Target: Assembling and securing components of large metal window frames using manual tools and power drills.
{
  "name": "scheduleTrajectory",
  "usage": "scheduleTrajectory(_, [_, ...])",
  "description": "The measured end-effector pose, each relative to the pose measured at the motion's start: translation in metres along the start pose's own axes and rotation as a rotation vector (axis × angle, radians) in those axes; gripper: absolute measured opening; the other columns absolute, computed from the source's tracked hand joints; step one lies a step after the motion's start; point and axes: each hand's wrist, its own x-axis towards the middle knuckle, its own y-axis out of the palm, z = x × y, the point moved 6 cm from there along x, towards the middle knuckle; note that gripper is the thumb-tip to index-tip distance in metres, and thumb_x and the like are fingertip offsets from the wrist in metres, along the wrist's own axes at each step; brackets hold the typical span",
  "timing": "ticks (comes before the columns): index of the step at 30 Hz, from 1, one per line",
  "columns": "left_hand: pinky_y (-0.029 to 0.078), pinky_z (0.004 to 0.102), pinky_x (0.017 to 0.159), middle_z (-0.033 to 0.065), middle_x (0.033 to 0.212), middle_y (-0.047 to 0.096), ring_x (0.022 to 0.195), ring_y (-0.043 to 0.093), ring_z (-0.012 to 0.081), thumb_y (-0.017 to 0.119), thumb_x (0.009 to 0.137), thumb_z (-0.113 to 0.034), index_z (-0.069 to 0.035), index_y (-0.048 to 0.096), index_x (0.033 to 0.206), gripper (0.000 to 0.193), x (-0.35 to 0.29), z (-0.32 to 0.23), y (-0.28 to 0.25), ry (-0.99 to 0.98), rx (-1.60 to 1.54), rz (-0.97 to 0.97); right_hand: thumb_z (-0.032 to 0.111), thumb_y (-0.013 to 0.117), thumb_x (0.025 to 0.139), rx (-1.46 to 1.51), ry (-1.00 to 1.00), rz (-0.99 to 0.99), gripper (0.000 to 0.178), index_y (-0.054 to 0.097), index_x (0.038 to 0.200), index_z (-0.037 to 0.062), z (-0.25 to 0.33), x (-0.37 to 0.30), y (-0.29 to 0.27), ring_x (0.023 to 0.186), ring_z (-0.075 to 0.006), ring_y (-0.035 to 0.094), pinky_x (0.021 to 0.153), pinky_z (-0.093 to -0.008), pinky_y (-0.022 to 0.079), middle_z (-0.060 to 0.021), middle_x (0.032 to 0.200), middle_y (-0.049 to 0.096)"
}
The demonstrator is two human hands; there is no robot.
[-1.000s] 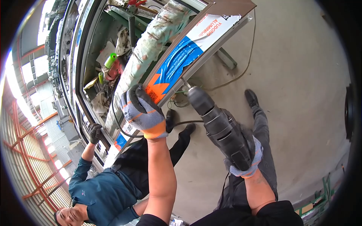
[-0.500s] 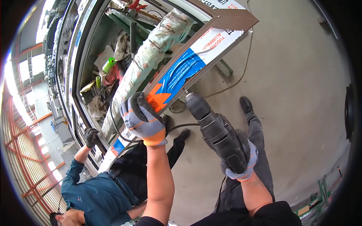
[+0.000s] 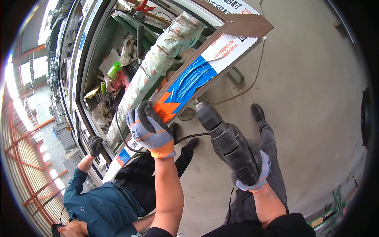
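Observation:
A brown aluminium window frame (image 3: 249, 26) runs slantwise across the view, its side covered in white, blue and orange protective film (image 3: 193, 81). My left hand (image 3: 152, 132), in a grey and black glove with an orange cuff, is wrapped round the frame member beside the orange film. In my gloved right hand (image 3: 259, 172) is a black power drill (image 3: 228, 140). The drill's nose points up and left at the frame's outer edge, with the short bit close to that edge; whether it touches cannot be made out. The right fingers are partly hidden behind the drill body.
Through the frame show a film-wrapped bar (image 3: 158, 59), a green bench with a bright green cylinder (image 3: 114, 70), and rags. A co-worker in a teal shirt (image 3: 106, 203) rests a gloved hand (image 3: 95, 145) on the frame at left. A black cable (image 3: 189, 136) loops below my left hand.
The frame sits slightly lower and further right in the picture. The drill's nose has dipped a little, still beside the edge. Both hands keep their grips.

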Motion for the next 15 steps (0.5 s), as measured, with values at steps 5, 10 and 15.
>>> scheduleTrajectory(5, [0.043,0.0443,0.079,0.0182,0.087,0.059,0.084,0.056,0.0368,0.048,0.094,-0.01,0.002,0.063,0.092,0.019,0.0,0.002,0.003,-0.004,-0.004,0.012,0.024,0.076,0.06,-0.023,-0.022,-0.044,0.07,0.057,0.121,-0.0027,-0.004,-0.007,-0.001,0.088,-0.034,0.065,0.076,-0.041,0.054,-0.0143,0.109,0.064])
scheduleTrajectory(10, [0.044,0.044,0.079,0.0178,0.087,0.06,0.084,0.056,0.0366,0.048,0.093,-0.009,0.002,0.063,0.093,0.018,0.002,0.005,0.0,-0.001,0.025,0.015,0.024,0.072,0.06,-0.055,-0.082,-0.063,0.077,0.054,0.128,-0.0065,-0.004,-0.008,0.006,0.093,-0.0362,0.067,0.08,-0.0432,0.052,-0.0176,0.114,0.065])
scheduleTrajectory(15, [0.043,0.0437,0.079,0.0176,0.085,0.059,0.083,0.055,0.0367,0.048,0.093,-0.008,0.001,0.063,0.091,0.018,0.004,0.004,0.004,-0.013,-0.006,0.003,0.021,0.072,0.059,-0.032,-0.03,-0.036,0.079,0.052,0.13,-0.0069,-0.011,-0.01,0.002,0.092,-0.0363,0.067,0.08,-0.0433,0.052,-0.0184,0.114,0.065])
